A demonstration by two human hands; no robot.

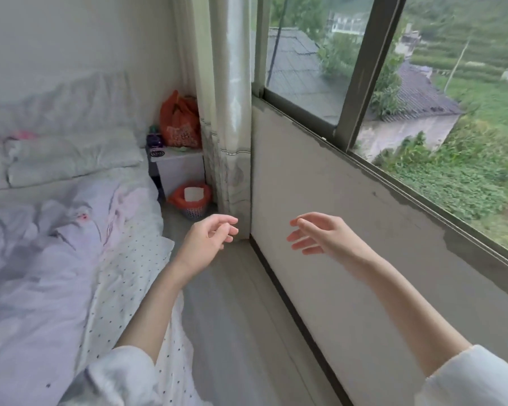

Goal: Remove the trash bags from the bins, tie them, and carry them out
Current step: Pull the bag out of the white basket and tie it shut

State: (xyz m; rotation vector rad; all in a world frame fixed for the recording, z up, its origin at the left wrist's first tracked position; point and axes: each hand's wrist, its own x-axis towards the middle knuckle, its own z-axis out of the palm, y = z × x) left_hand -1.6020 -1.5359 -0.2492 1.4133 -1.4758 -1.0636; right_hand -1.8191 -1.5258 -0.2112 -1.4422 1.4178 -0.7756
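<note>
A small purple mesh bin stands on the floor in the far corner, by the curtain. An orange trash bag lines it, folded over its rim, with something white inside. My left hand reaches forward over the floor, short of the bin, fingers loosely curled and holding nothing. My right hand is held out beside it in front of the wall, fingers relaxed and empty. Both hands are apart from the bin.
A bed with a floral quilt fills the left side. A white bedside cabinet behind the bin carries an orange plastic bag. A curtain hangs by the corner; a window runs along the right wall. A narrow floor strip leads to the bin.
</note>
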